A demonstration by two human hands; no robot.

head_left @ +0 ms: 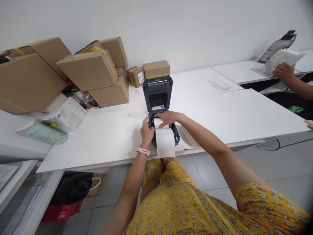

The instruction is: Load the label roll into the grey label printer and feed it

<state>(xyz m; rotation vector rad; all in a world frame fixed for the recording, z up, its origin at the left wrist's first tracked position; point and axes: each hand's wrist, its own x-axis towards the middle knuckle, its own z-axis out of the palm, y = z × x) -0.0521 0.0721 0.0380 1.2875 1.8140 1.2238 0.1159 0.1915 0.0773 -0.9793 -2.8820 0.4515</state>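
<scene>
A dark grey label printer stands near the front edge of the white table with its lid raised. Inside sits a white label roll, and a strip of label paper from it hangs over the printer's front. My left hand grips the printer's left side, its thumb at the rim. Over the roll, my right hand has its fingers stretched out and its thumb apart, touching the roll and the inside of the printer. Its fingertips are partly hard to make out.
Cardboard boxes are stacked at the back left. A mint green bottle lies beside a white box. At the far right, another person's hand holds a pale packet. A white cable lies right of the printer.
</scene>
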